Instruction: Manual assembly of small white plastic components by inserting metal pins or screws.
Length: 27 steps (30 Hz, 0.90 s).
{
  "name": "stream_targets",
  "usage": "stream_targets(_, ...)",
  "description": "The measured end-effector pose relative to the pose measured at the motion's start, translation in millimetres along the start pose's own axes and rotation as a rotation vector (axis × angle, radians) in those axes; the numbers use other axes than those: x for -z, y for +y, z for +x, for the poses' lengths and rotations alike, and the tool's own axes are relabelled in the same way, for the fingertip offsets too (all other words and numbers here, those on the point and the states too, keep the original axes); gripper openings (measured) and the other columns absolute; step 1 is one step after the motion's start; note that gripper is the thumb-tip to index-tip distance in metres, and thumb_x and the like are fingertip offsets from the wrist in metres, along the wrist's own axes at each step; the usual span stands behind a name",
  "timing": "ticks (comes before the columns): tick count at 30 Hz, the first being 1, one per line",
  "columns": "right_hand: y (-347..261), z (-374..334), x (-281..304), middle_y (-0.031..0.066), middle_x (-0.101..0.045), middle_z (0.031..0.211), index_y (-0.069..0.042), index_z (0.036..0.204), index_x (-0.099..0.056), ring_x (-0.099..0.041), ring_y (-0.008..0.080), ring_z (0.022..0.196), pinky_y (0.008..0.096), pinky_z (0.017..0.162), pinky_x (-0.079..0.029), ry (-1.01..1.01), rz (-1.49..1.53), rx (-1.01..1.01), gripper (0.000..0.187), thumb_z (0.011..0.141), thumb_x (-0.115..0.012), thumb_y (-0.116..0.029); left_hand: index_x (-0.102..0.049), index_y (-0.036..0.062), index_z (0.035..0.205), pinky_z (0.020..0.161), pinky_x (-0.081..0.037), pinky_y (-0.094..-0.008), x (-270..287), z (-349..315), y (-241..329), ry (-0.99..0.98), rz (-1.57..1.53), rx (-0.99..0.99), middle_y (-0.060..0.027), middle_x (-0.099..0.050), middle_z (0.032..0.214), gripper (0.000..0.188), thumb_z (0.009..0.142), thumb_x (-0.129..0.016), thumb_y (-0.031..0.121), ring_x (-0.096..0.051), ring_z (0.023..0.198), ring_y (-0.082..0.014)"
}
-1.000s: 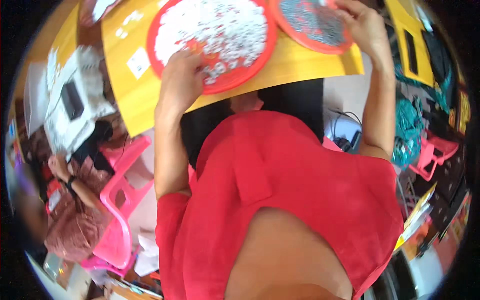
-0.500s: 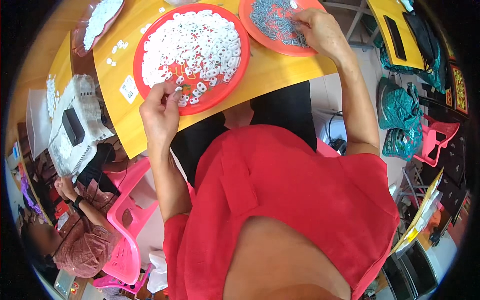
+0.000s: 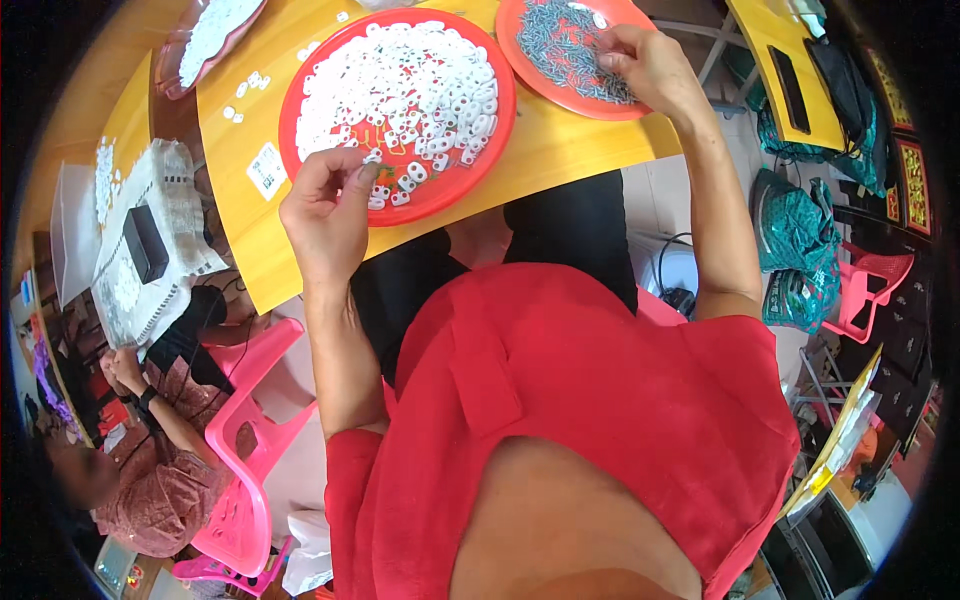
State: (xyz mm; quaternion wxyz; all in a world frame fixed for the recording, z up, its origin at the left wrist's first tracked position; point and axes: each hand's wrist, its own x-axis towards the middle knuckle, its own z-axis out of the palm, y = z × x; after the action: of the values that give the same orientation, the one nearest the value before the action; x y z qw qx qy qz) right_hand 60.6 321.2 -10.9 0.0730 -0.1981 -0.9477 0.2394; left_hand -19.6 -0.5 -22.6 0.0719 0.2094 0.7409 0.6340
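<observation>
- Our left hand [image 3: 325, 212] is palm down over the near-left rim of the red tray, thumb and index fingertips close together; a small white piece [image 3: 373, 157] shows at them, though we cannot tell whether it is pinched.
- Our right hand [image 3: 655, 72] reaches over the orange tray, thumb and fingers drawn near each other; we cannot tell whether they grip anything.
- Under the right fingers we see slim grey pins [image 3: 565, 50] in the orange tray [image 3: 590, 108], by the counter's near-right corner.
- Beside it, the red tray [image 3: 455, 190] sits near the middle of the counter's near edge, heaped with white pieces [image 3: 415, 85], sparser at the tray's near side.
- Toward the left edge of our yellow counter [image 3: 560, 150] we have a printed white card [image 3: 266, 170], loose white pieces and, farther up, a translucent bowl [image 3: 172, 72] of white pieces.
- Left of us, a co-worker [image 3: 165, 500] sits on a pink chair [image 3: 240, 520], hands together.
- To our right stand teal bags [image 3: 798, 235].
</observation>
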Motion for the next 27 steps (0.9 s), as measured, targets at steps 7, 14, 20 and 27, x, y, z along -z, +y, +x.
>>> stream_targets(7, 42, 13, -16, 0.0018, -0.060, 0.071, -0.002, 0.087, -0.062, -0.054, 0.0086, 0.061, 0.0202, 0.051, -0.040, -0.032, 0.599, -0.137, 0.013, 0.079, -0.060, -0.012, -0.058, -0.0027, 0.086, 0.063, -0.043, -0.0193, -1, -4, -1, -0.035, -0.203, 0.020, -0.0038, -0.058, 0.078, 0.014, 0.073, -0.060, -0.009, -0.053, 0.069, -0.0084)
stream_targets(14, -3, 0, -14, 0.0071, -0.059, 0.076, 0.002, 0.093, -0.059, -0.054, 0.0102, 0.061, 0.0181, 0.051, -0.040, -0.087, 1.252, -0.159, 0.013, 0.081, -0.054, -0.002, -0.057, -0.0050, 0.088, 0.062, -0.047, -0.0221, 2, -4, 1, -0.046, -0.529, 0.141, -0.0085, -0.060, 0.079, 0.014, 0.075, -0.059, -0.007, -0.058, 0.071, -0.0134)
stream_targets(20, -65, -15, -30, 0.0076, -0.058, 0.075, 0.003, 0.092, -0.058, -0.053, 0.0104, 0.061, 0.0199, 0.050, -0.039, -0.205, 1.368, -0.013, 0.013, 0.081, -0.054, -0.003, -0.055, -0.0056, 0.089, 0.060, -0.049, -0.0234, -7, -4, 4, -0.039, -0.751, 0.147, -0.0111, -0.059, 0.076, 0.013, 0.076, -0.057, -0.005, -0.060, 0.067, -0.0165)
stream_targets(27, -140, -33, -63, 0.0069, -0.061, 0.076, 0.002, 0.092, -0.059, -0.056, 0.0099, 0.060, 0.0187, 0.053, -0.041, -0.131, 1.297, 0.076, 0.015, 0.079, -0.058, -0.004, -0.056, -0.0063, 0.088, 0.058, -0.051, -0.0241, -11, -2, 5, -0.051, -0.872, 0.101, -0.0126, -0.060, 0.074, 0.012, 0.076, -0.057, -0.006, -0.061, 0.066, -0.0175)
